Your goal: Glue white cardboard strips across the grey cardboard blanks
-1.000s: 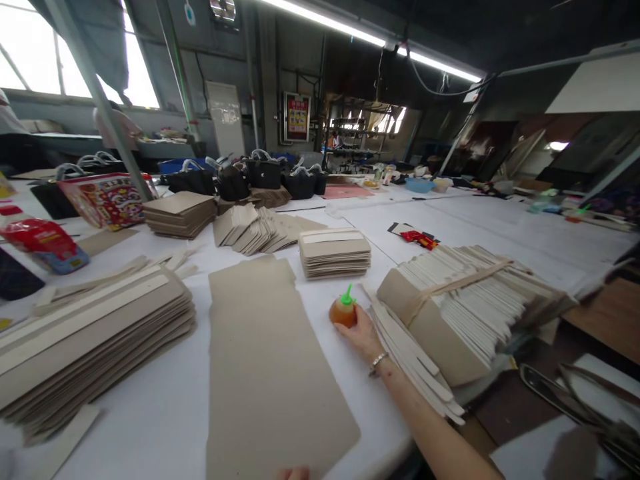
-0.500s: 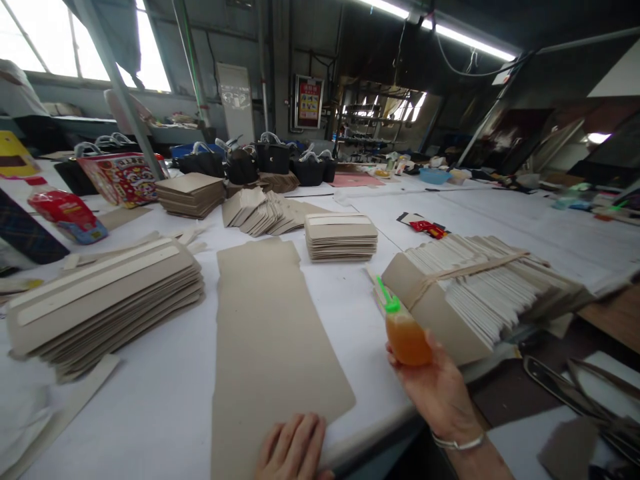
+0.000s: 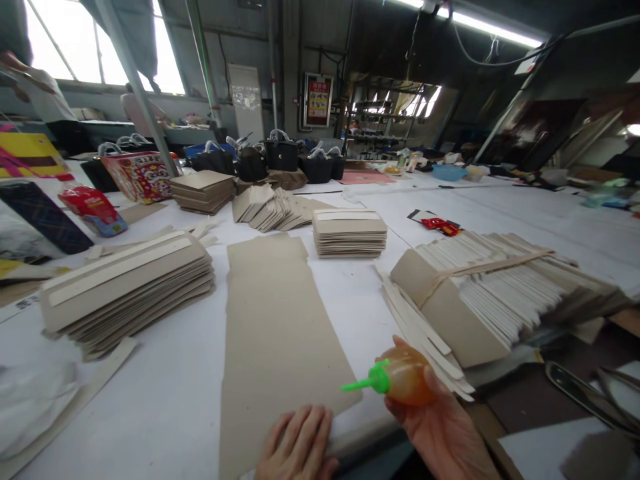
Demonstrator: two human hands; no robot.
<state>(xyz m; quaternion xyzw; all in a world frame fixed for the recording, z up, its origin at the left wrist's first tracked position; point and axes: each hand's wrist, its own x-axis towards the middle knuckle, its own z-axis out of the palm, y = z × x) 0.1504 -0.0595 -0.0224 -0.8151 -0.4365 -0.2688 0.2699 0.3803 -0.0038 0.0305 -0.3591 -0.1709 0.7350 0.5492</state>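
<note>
My right grip (image 3: 440,423) is curled around the amber squeeze bottle (image 3: 406,379); its long axis lies sideways, green nozzle (image 3: 367,381) pointing left over the edge of the cardboard sheet (image 3: 277,327). My left grip (image 3: 300,443), palm down, fingers extended, rests on that sheet, which stretches lengthwise ahead. Beyond both grips sits 1 small cardboard stack (image 3: 350,235).

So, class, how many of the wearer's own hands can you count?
2: the left hand rests at the near edge of the flat card; the right hand holds the green-nozzled bottle. Neither is hidden.
</note>
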